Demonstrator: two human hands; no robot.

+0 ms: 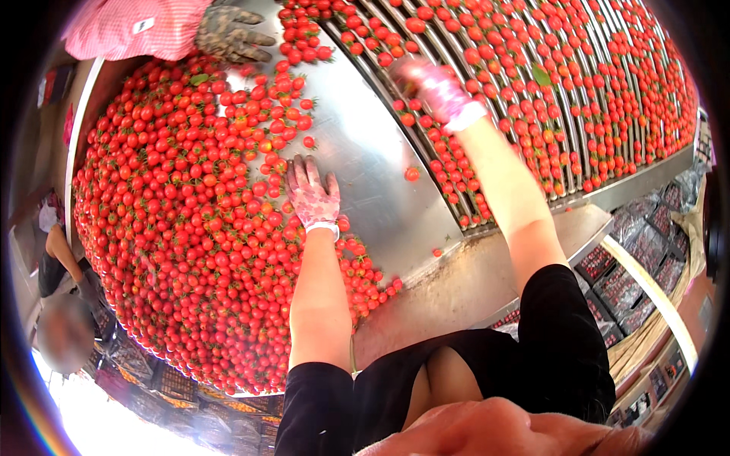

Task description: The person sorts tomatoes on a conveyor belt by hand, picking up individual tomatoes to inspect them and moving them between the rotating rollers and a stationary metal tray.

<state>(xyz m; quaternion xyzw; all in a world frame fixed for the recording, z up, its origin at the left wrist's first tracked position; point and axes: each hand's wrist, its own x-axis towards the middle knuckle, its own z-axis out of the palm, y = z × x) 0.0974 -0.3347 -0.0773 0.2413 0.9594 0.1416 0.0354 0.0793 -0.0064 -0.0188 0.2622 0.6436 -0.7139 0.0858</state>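
Note:
My left hand (313, 196), in a pink patterned glove, lies with fingers stretched out at the right edge of a large heap of small red tomatoes (182, 197). Its palm and fingers touch tomatoes beside the bare metal sheet (365, 175). My right hand (435, 90), gloved the same way, is over the near side of the roller conveyor (487, 133), among tomatoes spread in rows. Motion smears its fingers, so whether they hold anything is hidden. A loose tomato (411, 174) sits on the metal near the rollers.
At the far left, another person's camouflage-gloved hand (232, 34) with a pink checked sleeve (133, 29) reaches over the heap. A green leaf (541, 74) lies on the rollers. Filled crates (627, 285) stand at the right. Another person (68, 266) is at the left.

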